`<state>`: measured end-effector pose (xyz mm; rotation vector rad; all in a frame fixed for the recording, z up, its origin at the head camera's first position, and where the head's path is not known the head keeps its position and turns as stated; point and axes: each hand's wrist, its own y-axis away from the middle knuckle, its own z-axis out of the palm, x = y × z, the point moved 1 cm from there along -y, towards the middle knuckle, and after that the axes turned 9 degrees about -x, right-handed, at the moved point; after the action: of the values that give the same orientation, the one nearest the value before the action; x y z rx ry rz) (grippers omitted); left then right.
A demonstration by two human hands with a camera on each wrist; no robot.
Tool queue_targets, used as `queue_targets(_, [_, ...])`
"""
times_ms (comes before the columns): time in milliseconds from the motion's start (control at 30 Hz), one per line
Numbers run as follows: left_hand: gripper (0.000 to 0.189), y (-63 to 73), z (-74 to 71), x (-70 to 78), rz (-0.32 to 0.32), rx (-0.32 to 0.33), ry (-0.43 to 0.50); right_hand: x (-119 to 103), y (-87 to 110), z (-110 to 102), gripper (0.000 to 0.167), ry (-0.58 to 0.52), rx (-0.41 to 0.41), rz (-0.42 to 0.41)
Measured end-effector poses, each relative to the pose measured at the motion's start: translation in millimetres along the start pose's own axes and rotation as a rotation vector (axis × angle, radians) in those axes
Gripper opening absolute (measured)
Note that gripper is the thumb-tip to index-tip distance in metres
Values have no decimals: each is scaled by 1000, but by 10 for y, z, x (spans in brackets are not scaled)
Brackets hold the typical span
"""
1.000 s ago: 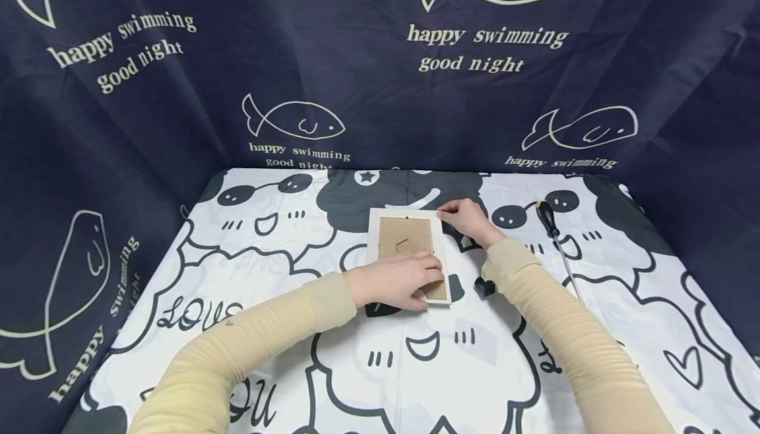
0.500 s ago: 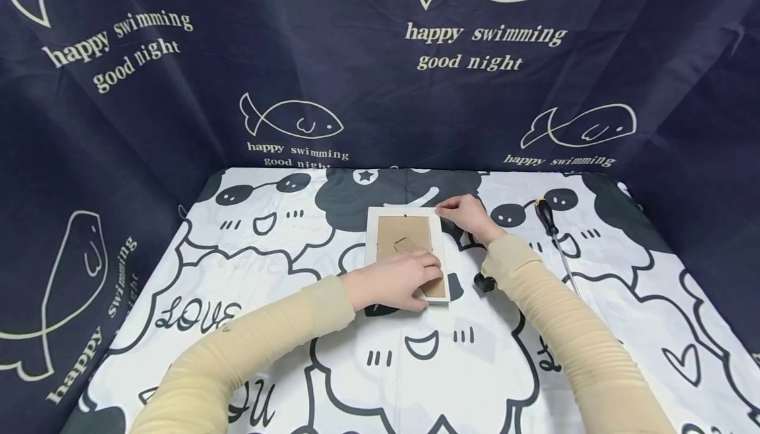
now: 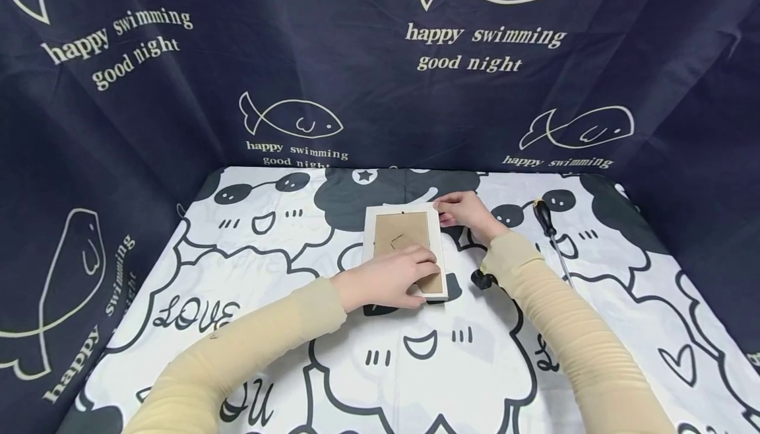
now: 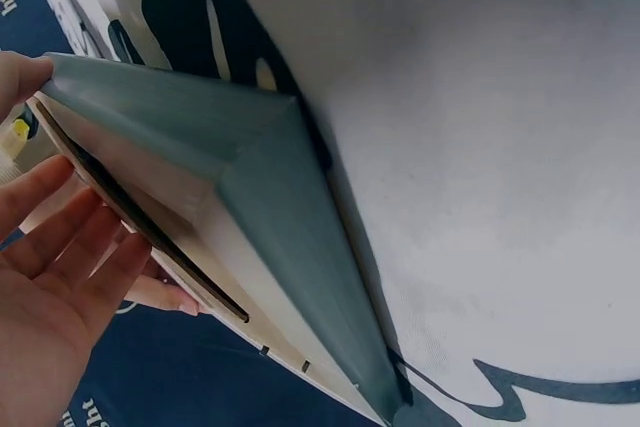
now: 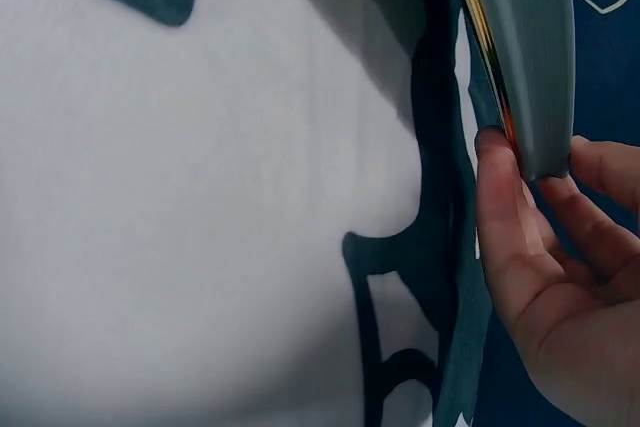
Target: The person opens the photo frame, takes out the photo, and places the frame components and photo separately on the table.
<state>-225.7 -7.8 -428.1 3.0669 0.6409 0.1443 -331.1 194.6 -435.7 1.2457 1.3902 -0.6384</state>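
Note:
A picture frame (image 3: 369, 231) lies back side up at the middle of the cloth, its white border around a brown backing board (image 3: 392, 226). My left hand (image 3: 387, 279) reaches across the near part: the thumb is at the near edge and the fingers touch the board. In the left wrist view, that thumb meets the frame's outer side (image 4: 290, 217), which looks grey-green there, while the fingers rest by the board's edge. At the far right corner my right hand (image 3: 466, 212) pinches the frame between thumb and fingers, as the right wrist view confirms.
To the right lies a screwdriver (image 3: 543, 217) with a black and yellow handle, its shaft partly behind the right sleeve. A small black object (image 3: 482, 279), kind unclear, sits beside that sleeve. A printed cloth (image 3: 427, 388) covers the table, with dark curtains (image 3: 380, 58) behind.
The picture frame has shifted slightly away and to the left, with both hands moving along with it. The view has drifted a little too. Both hands keep their hold.

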Motion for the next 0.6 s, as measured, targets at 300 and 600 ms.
queue_targets(300, [56, 89, -44, 33, -62, 48, 68, -81, 27, 43, 33, -36, 23, 8])
queue_targets(600, [55, 160, -63, 41, -169, 148, 136, -128, 28, 62, 31, -53, 50, -4])
